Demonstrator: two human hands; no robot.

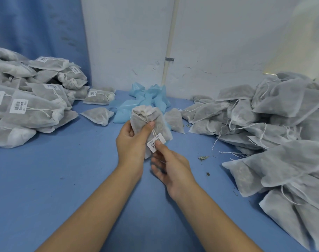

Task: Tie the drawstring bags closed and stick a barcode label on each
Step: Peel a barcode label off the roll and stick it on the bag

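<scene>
Right hand (170, 170), label (156, 144); left hand (131, 142), gauzy bag (146, 115)

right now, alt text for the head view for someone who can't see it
A person's left hand holds a cinched drawstring bag above a blue table while the right hand presses a barcode label onto it with its thumb. Labelled bags are piled at left, unlabelled bags at right.
</scene>
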